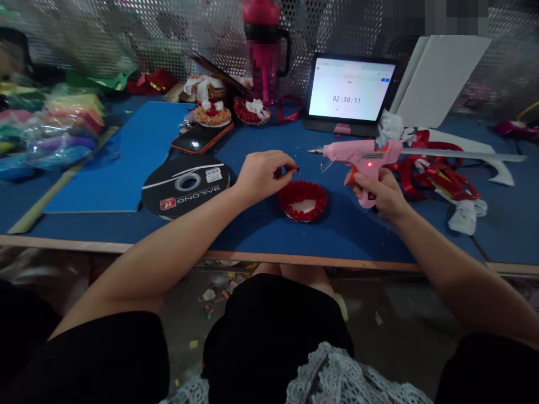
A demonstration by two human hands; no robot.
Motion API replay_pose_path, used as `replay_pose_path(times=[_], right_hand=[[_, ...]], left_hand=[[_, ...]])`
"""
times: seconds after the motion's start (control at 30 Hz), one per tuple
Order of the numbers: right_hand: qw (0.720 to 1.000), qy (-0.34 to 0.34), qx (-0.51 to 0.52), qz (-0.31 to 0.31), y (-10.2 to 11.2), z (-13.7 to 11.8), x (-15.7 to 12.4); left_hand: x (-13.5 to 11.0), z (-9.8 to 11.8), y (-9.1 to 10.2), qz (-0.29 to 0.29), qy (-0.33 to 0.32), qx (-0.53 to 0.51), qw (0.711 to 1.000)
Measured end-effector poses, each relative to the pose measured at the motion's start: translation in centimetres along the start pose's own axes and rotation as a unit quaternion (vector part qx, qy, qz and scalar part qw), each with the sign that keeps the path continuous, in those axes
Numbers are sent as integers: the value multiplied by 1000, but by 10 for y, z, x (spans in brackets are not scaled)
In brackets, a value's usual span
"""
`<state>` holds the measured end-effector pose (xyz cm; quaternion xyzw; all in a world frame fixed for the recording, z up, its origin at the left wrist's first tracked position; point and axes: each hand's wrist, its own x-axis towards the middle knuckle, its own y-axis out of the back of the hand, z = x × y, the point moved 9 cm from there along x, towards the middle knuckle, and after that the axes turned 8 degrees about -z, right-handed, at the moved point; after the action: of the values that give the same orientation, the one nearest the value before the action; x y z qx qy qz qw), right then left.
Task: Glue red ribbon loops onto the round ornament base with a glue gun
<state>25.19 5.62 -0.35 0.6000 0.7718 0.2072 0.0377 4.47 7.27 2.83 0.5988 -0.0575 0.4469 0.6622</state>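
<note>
My left hand (269, 174) pinches a tiny dark red piece (298, 169) between thumb and fingertips, too small to make out fully. Just below it on the blue table lies a round red ruffled piece (303, 201) with a pale middle. In my right hand (381, 191) is a pink hot glue gun (364, 154), its small light glowing red. The nozzle points left toward my left hand, and the two are apart. From the gun's rear sticks a long clear glue stick (463, 155).
A black ribbon reel (185, 188) lies left, with a phone (202, 137) behind it. A tablet (351, 90) and a pink bottle (264, 56) stand at the back. Red ribbons (408, 174) are heaped right; plastic-wrapped colored bundles (54, 129) lie far left.
</note>
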Motion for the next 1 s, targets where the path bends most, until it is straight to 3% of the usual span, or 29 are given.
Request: replay_pose_path(times=[0.17, 1.0], right_hand=[[998, -18, 48, -34, -16, 11, -1], [997, -37, 47, -46, -16, 17, -3]], left_hand=[[-1, 0, 0, 2, 4, 0, 1000], [-1, 2, -1, -1, -1, 4, 1000]])
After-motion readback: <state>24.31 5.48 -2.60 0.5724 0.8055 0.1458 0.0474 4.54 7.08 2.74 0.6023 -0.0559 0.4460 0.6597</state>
